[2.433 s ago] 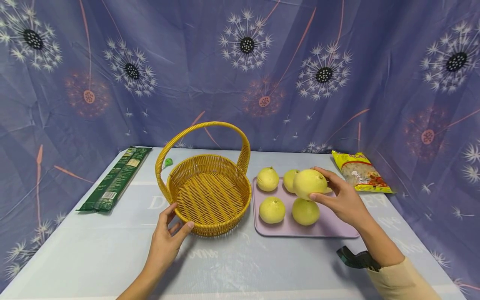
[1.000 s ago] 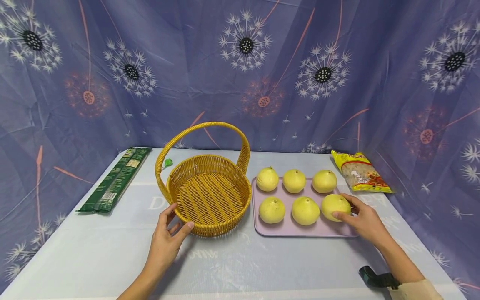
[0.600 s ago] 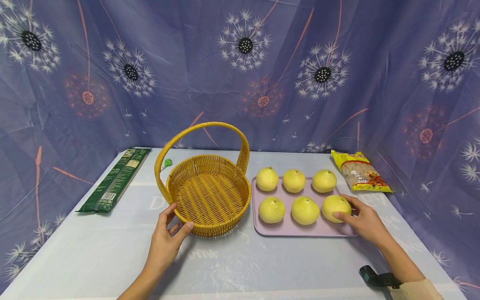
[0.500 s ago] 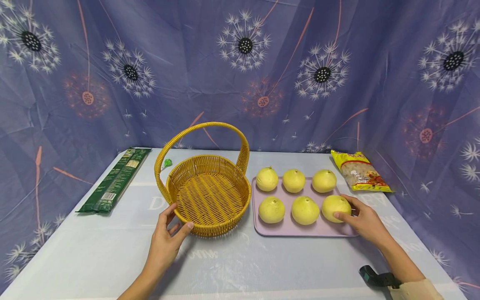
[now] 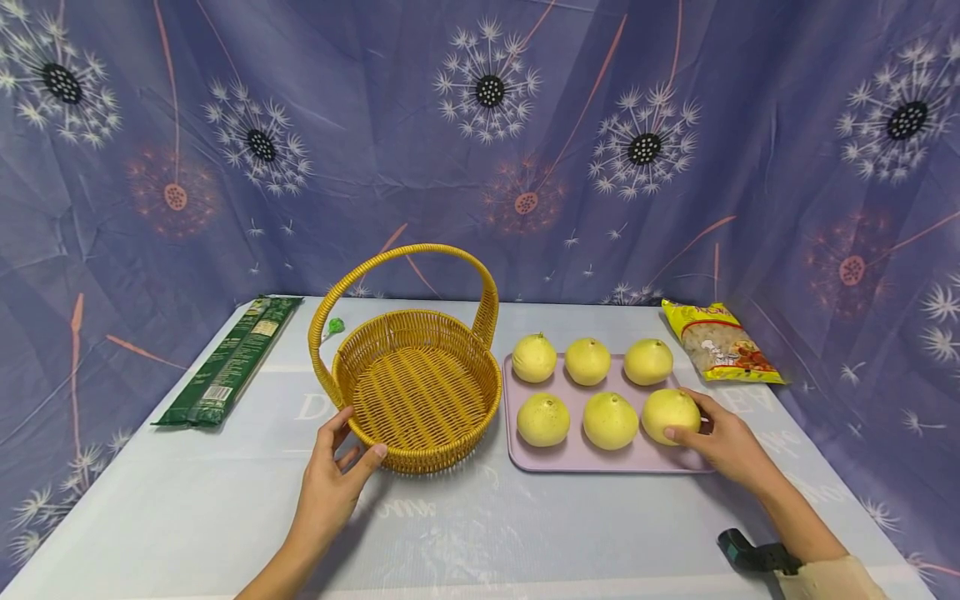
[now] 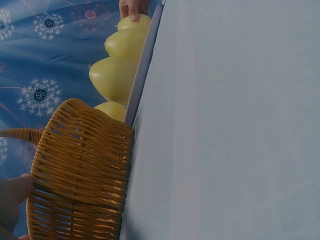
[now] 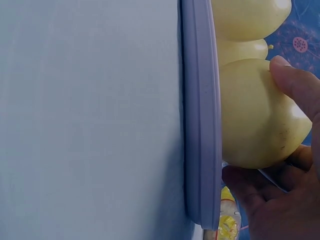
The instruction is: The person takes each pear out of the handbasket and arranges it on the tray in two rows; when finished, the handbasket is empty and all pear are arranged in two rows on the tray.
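In the head view my left hand [image 5: 336,475] holds the front left side of a round yellow wicker basket [image 5: 420,458] with a tall arched handle. No fruit lies in the basket. My right hand [image 5: 731,437] grips a pale yellow melon [image 5: 670,415] at the front right of a lilac tray [image 5: 525,462]. In the right wrist view the thumb lies over this melon [image 7: 260,115], with the fingers curled beneath it, close to the tray's rim [image 7: 202,125]. Several more such melons [image 5: 587,361] stand on the tray in two rows.
Back right on the white table [image 5: 465,533] lies a yellow snack bag [image 5: 722,343]. A long green packet [image 5: 232,358] lies at the left. Beside the basket handle is a small green object [image 5: 337,325]. A purple patterned cloth [image 5: 375,167] hangs behind.
My right hand has brought the melon from above the middle of the tray down to its front right place, then stayed almost still. The left hand and basket have not moved.
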Available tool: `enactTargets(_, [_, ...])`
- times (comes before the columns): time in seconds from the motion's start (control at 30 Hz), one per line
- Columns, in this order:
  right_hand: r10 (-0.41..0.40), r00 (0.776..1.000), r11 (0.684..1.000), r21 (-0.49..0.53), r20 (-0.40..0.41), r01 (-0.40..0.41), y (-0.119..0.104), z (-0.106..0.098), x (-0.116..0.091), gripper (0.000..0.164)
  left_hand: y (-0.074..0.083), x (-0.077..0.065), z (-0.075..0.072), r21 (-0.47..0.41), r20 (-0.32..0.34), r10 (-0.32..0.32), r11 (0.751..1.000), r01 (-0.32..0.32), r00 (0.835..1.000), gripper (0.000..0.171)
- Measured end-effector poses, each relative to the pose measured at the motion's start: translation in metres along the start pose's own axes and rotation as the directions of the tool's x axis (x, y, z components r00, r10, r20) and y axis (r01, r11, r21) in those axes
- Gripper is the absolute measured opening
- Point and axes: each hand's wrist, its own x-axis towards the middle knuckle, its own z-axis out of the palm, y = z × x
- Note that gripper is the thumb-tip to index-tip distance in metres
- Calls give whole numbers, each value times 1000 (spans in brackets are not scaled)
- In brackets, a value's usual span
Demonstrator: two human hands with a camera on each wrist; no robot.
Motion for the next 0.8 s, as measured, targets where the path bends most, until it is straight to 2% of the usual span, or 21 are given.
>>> enactTargets(0.3, [-20, 1000, 999, 44, -16, 20, 0, -2, 1, 84, 0, 0, 0, 2, 0, 3, 1000, -3, 1000, 74])
enactTargets(0.8, [-75, 994, 994, 71, -74, 80, -13, -9, -2, 77, 2, 0, -2, -4, -8, 2, 1000, -2, 1000, 74])
